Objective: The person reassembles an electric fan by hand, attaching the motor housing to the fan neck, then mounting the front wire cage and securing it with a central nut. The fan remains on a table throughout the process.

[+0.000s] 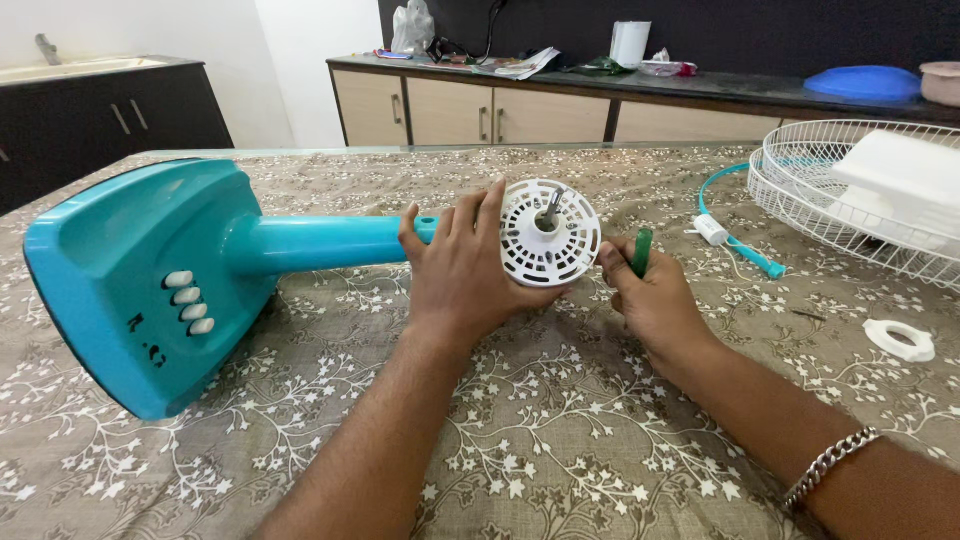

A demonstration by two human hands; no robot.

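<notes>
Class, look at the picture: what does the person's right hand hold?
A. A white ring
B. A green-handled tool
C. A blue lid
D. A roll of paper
B: the right hand is closed round a green-handled tool, beside the white motor housing that the left hand steadies; the white ring lies apart on the table.

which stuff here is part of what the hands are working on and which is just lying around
In hand:
- teal plastic fan stand with white buttons, lying on its side
- white round slotted motor housing, gripped by the left hand
- green-handled tool, held in the right hand

Lying about:
- white wire fan grille
- white plastic ring
- teal cord with white plug
- blue lid on the counter
</notes>
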